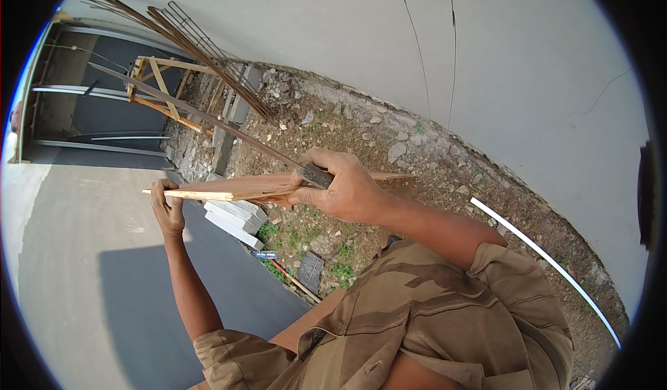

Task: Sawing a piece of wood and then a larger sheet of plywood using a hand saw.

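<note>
A reddish-brown wooden board (243, 185) with a pale, rough-split edge is raised in front of me, lying roughly crosswise. My left hand (167, 206) grips its left end, fingers curled over the top. Farther right along the board, my right hand (344, 188) is closed round the blocky dark grey end of a long, narrow dark bar (236, 133). That bar stretches away to the far left, looking thinner with distance; its exact kind cannot be made out. Splintered wood shows below the right hand, which overlaps the board; whether it also grips the board is unclear.
Rusty rebar (187, 46) leans by the wall beside a wooden trestle (156, 87). Pale blocks (236, 220), a plastic bottle (265, 254) and a red-and-wood handle (292, 277) lie below the board. A white pipe (545, 258) rests on rubble at right.
</note>
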### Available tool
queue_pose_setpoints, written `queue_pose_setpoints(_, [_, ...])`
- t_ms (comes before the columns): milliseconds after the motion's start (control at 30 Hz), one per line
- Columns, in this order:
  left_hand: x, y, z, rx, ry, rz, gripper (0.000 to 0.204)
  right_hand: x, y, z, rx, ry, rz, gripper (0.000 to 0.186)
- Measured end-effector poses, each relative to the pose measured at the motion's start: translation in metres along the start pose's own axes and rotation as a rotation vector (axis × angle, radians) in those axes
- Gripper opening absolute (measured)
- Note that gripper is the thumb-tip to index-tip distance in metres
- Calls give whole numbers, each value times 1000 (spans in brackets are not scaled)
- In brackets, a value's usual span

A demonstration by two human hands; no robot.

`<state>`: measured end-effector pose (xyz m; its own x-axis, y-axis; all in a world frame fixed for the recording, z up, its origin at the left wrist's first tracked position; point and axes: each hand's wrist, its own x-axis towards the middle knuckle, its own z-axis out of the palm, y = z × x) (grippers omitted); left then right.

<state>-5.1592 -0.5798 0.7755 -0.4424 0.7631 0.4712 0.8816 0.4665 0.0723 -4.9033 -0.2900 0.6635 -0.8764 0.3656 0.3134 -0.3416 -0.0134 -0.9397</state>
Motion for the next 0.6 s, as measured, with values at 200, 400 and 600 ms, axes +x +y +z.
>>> queue_pose_setpoints(200, [-10,2,-3,14,10,-17,54,-9,1,7,0,4,1,30])
queue_pose_setpoints(400, [-12,4,-2,-28,21,-84,60,-13,-4,8,-66,25,64,32])
queue_pose_setpoints(600, [-9,6,-3,21,19,-29,52,-11,-6,6,-50,43,94,33])
